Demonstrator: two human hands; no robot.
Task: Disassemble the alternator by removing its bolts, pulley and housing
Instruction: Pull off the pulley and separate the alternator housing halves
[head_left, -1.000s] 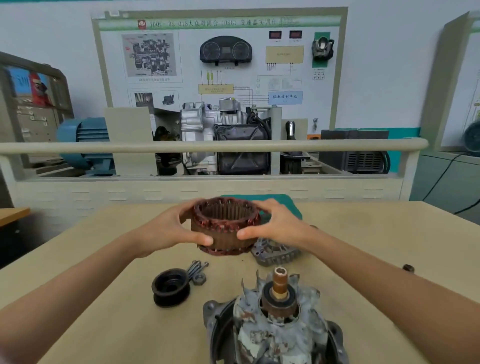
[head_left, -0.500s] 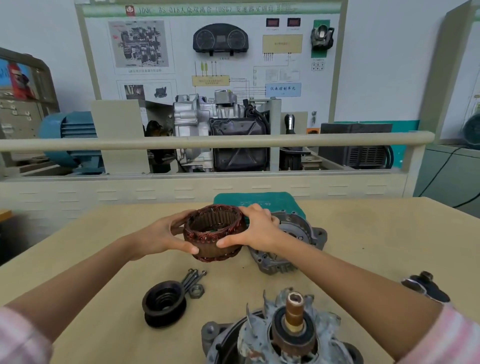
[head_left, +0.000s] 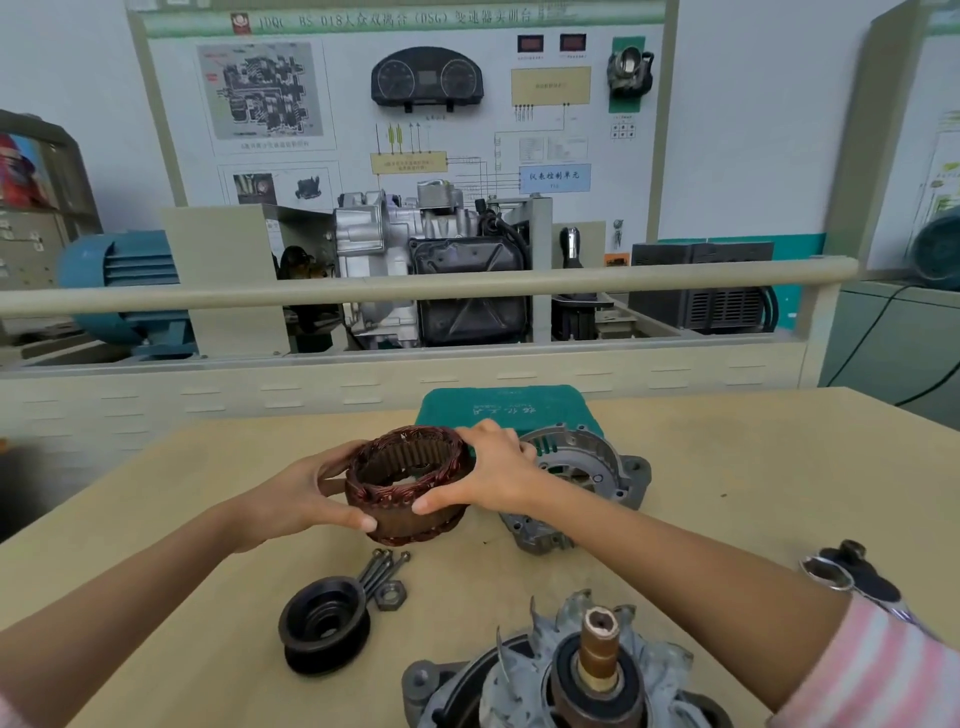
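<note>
Auto training workshop: gearbox demo rig (head_left: 415, 270) w/ wiring-diagram board (head_left: 405, 104).

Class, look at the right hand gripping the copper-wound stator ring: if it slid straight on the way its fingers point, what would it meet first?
The right hand points leftward across the stator ring, so it would probably meet the left hand gripping the opposite side; depth is uncertain.

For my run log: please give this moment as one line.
step: stator removed | left hand, right hand: both hold stator over table | pulley, bolts: on table
</note>
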